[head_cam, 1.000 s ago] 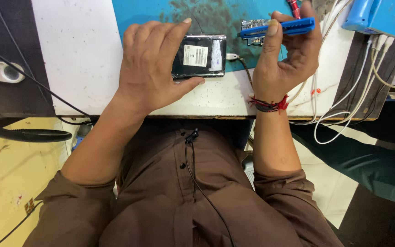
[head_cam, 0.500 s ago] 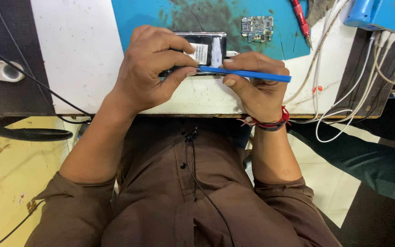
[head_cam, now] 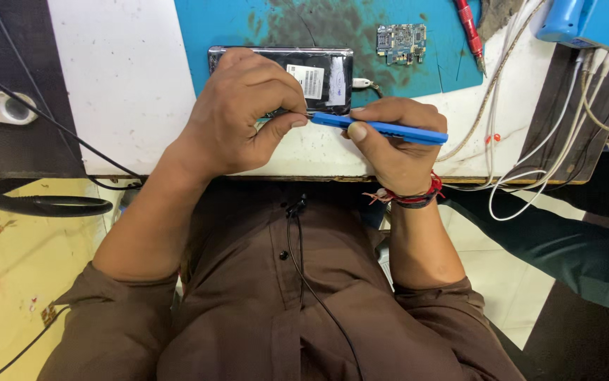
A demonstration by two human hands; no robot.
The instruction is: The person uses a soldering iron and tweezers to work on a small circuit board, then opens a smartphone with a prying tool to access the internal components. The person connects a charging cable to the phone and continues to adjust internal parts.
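**A:** Left hand (head_cam: 244,113) is clamped over the black phone (head_cam: 318,70), thumb and forefinger pinching its near edge. Right hand (head_cam: 389,137) is closed on the blue pry tool (head_cam: 382,129), tip at the seam right where the left thumb sits.

**B:** Where's the phone sitting?

**A:** Flat, on the near edge of the blue mat (head_cam: 262,28), mostly under the left palm. A cable plug (head_cam: 362,82) sits just past the right knuckles; can't tell if it's plugged in.

**B:** Technique?

**A:** My read: keep the tool shallow and nearly parallel to the back, slide along the seam, don't lever hard. Left hand should press down so the body doesn't skate.

**B:** Clutter?

**A:** Small circuit board (head_cam: 401,41) beyond the right hand, red-handled tool (head_cam: 470,32) further right, white cables (head_cam: 530,141) outboard of the right wrist. All clear of the tool.
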